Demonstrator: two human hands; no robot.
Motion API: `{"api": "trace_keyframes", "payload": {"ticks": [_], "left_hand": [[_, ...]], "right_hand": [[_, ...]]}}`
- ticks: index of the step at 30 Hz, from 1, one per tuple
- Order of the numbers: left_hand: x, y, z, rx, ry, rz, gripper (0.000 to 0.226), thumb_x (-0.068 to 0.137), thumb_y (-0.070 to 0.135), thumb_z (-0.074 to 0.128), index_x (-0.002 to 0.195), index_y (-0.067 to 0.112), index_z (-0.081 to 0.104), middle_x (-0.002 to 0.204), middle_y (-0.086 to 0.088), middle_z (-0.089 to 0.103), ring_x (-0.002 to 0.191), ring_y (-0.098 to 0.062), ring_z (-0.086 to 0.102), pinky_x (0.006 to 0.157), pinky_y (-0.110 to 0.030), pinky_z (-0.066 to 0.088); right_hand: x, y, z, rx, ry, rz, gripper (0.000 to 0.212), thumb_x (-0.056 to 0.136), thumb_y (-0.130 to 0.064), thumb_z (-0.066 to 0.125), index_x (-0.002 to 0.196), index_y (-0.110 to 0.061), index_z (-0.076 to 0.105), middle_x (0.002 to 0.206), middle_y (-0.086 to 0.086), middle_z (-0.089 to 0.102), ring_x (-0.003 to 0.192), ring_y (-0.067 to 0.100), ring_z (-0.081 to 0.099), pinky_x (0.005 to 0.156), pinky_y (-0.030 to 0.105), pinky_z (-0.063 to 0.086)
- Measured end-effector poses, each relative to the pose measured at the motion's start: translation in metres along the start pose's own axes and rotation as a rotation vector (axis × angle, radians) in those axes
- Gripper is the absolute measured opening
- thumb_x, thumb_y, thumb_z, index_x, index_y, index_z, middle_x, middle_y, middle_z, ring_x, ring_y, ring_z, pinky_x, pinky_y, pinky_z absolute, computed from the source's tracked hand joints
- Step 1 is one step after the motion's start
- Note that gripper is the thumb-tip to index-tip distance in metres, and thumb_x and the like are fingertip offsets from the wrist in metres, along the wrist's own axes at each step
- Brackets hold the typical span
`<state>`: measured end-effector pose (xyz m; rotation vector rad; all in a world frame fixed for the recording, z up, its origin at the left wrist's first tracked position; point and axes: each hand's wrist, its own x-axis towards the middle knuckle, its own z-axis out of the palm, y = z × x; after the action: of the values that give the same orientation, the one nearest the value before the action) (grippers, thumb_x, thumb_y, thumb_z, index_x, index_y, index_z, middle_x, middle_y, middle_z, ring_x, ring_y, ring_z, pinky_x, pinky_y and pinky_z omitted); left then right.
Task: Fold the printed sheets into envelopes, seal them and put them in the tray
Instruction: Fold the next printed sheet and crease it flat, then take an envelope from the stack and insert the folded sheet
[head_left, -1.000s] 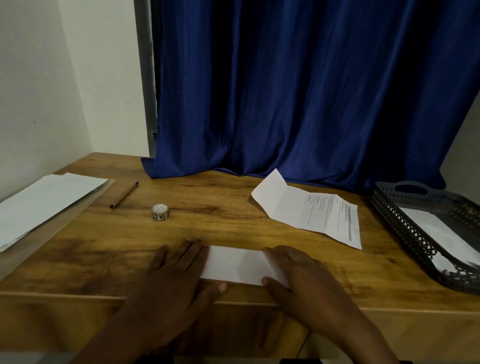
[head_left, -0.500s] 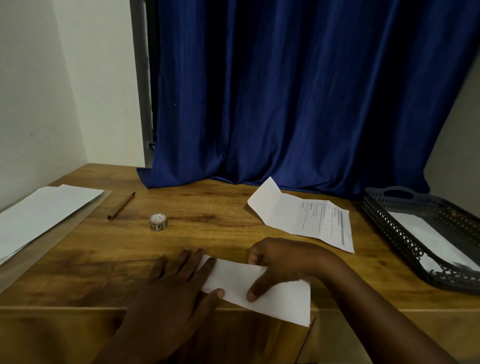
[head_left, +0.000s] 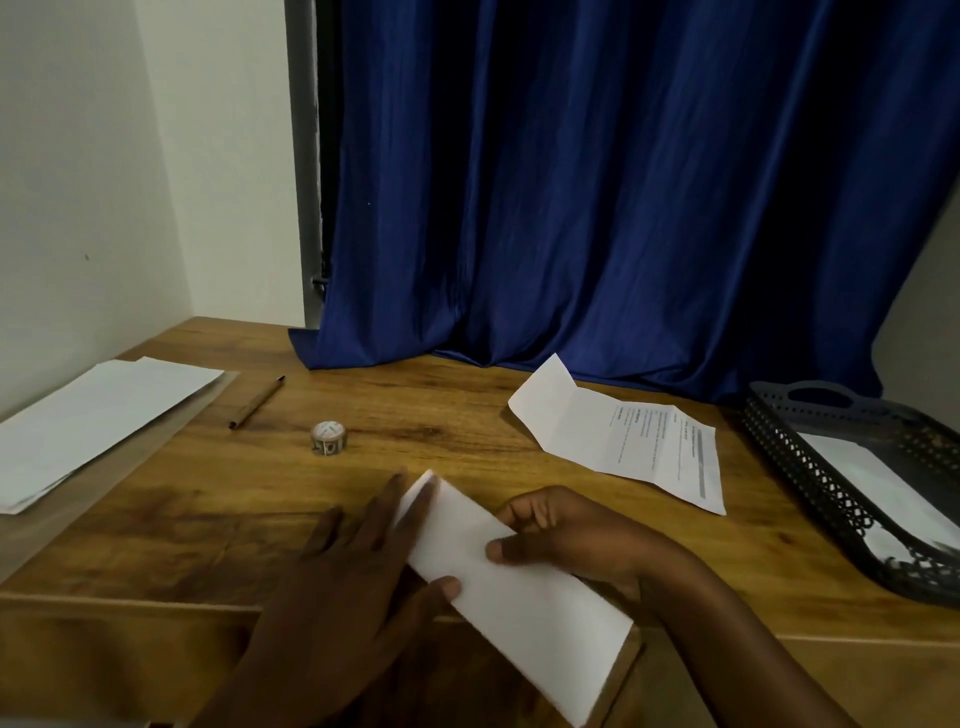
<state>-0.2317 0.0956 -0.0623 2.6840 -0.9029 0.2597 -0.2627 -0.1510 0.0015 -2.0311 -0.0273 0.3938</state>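
pinching the folded sheet (head_left: 511, 587) with my right hand (head_left: 566, 535); left hand (head_left: 353, 587) flat, steadying its far-left end, long axis diagonal.

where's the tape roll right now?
In the head view the small tape roll stands on the wooden desk, left of centre, between the pen and the folded white sheet, just beyond the left hand, untouched.

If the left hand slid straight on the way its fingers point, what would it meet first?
Probably nothing soon: the left hand points up-right across bare wooden table, between the small tape roll and the printed creased sheet; the blue curtain lies beyond.
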Motion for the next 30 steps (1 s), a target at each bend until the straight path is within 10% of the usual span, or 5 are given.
{"api": "trace_keyframes", "payload": {"ticks": [7, 15, 20, 24, 30], "left_hand": [[0.002, 0.005, -0.002, -0.183, 0.075, -0.156, 0.095, 0.069, 0.096, -0.004, 0.136, 0.045, -0.048, 0.151, 0.027, -0.011, 0.132, 0.005, -0.001, 0.114, -0.029, -0.001], [0.004, 0.0, 0.001, -0.12, 0.0, -0.14, 0.086, 0.08, 0.089, -0.003, 0.147, 0.044, -0.034, 0.163, 0.024, 0.02, 0.145, 0.008, 0.014, 0.119, -0.026, -0.003], [0.001, -0.007, -0.02, -0.442, -0.115, -0.111, 0.077, 0.076, 0.094, 0.028, 0.139, 0.074, -0.012, 0.137, 0.056, 0.014, 0.119, 0.037, 0.004, 0.12, -0.027, 0.01], [0.0, -0.026, -0.051, -0.79, -0.13, -0.136, 0.08, 0.07, 0.083, 0.062, 0.138, 0.074, 0.021, 0.136, 0.041, 0.049, 0.123, 0.011, 0.052, 0.1, -0.024, 0.044], [0.002, -0.078, -0.096, -0.675, 0.148, -0.199, 0.078, 0.076, 0.067, 0.07, 0.146, 0.05, 0.039, 0.128, 0.019, 0.066, 0.122, 0.0, 0.059, 0.101, -0.033, 0.047]], "right_hand": [[0.011, 0.011, 0.023, 0.444, 0.291, -0.122, 0.027, 0.089, -0.036, 0.073, 0.109, -0.018, 0.069, 0.101, 0.003, 0.078, 0.09, 0.024, 0.076, 0.074, 0.034, 0.06], [0.02, 0.018, 0.042, 0.171, 0.546, -0.176, 0.012, 0.091, -0.039, 0.07, 0.097, -0.032, 0.063, 0.092, -0.015, 0.073, 0.079, -0.001, 0.072, 0.057, 0.012, 0.053], [0.017, 0.019, 0.044, 0.131, 0.576, -0.191, 0.012, 0.092, -0.04, 0.069, 0.099, -0.036, 0.06, 0.1, -0.016, 0.071, 0.081, -0.005, 0.07, 0.057, 0.01, 0.052], [0.015, 0.021, 0.043, 0.098, 0.585, -0.191, 0.012, 0.092, -0.041, 0.068, 0.099, -0.04, 0.059, 0.099, -0.019, 0.069, 0.08, -0.006, 0.069, 0.058, 0.012, 0.052], [0.014, 0.018, 0.042, 0.072, 0.593, -0.14, 0.016, 0.089, -0.044, 0.068, 0.101, -0.039, 0.057, 0.099, -0.017, 0.066, 0.082, 0.008, 0.068, 0.059, 0.019, 0.05]]}}
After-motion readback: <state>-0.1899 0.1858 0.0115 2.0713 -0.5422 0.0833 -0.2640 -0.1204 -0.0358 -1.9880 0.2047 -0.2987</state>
